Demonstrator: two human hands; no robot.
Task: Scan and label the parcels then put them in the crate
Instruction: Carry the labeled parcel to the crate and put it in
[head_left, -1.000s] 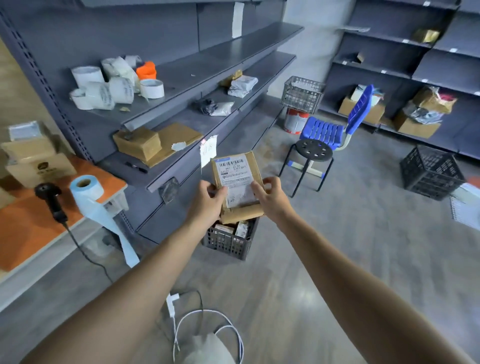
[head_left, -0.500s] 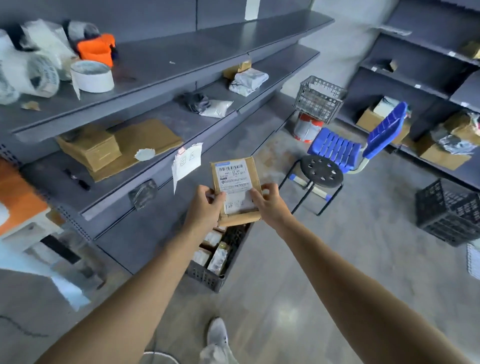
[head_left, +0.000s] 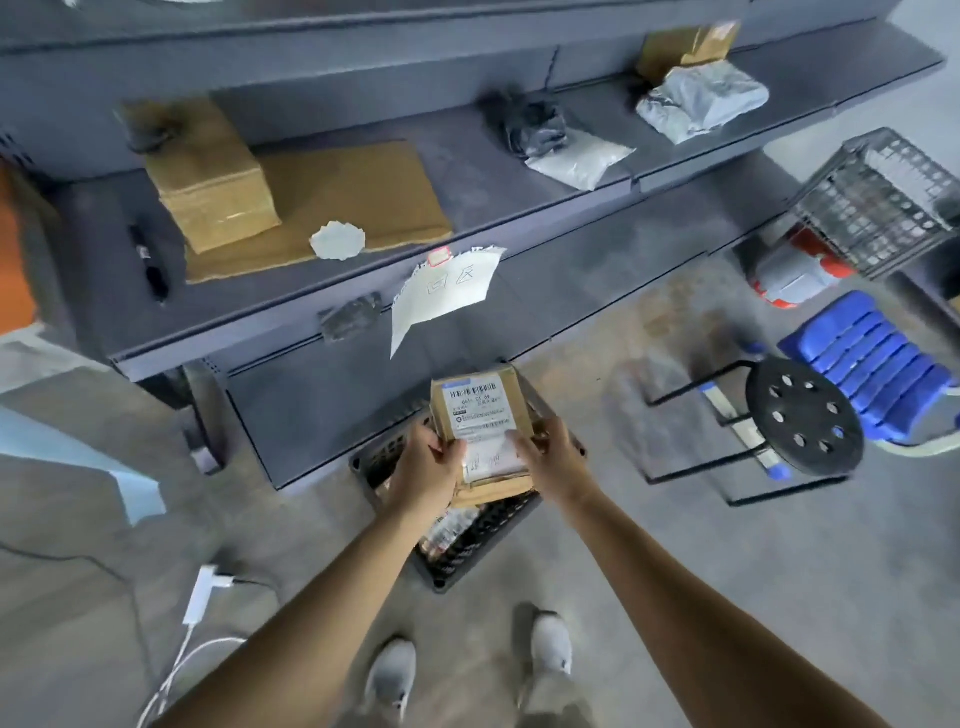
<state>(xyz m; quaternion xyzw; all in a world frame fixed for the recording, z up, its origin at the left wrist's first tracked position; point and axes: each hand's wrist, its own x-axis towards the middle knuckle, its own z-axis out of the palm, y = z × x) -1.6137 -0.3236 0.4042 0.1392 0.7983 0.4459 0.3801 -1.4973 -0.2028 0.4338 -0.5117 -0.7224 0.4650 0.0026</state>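
The step in hand is the last one for this parcel: putting it in the crate. A small brown cardboard parcel with a white printed barcode label on its top face (head_left: 480, 426) is held level between both hands, directly above a dark grey slotted plastic crate (head_left: 467, 551) that sits on the grey floor (head_left: 727, 571) at the foot of the dark grey metal shelving (head_left: 332, 332). The left hand (head_left: 428, 470) is curled around the parcel's left edge, thumb on the label and fingers underneath; the right hand (head_left: 550, 460) grips the right edge the same way. Both are closed on the box, neither spread wide.

The label looks already stuck on, so scanning and labelling appear done for this one, though the print is too blurred to read. Inside the crate a few other packets (head_left: 449, 525) show below the left wrist; how full the crate is I cannot tell, since the parcel and hands cover most of it.

The next move calls for lowering the parcel straight down past the rim, finding a flat spot on or beside the packets, and then opening both hands together so the box settles without tipping. The person's grey shoes (head_left: 395, 675) stand just short of the crate, so a bend at the waist or knees seems needed.
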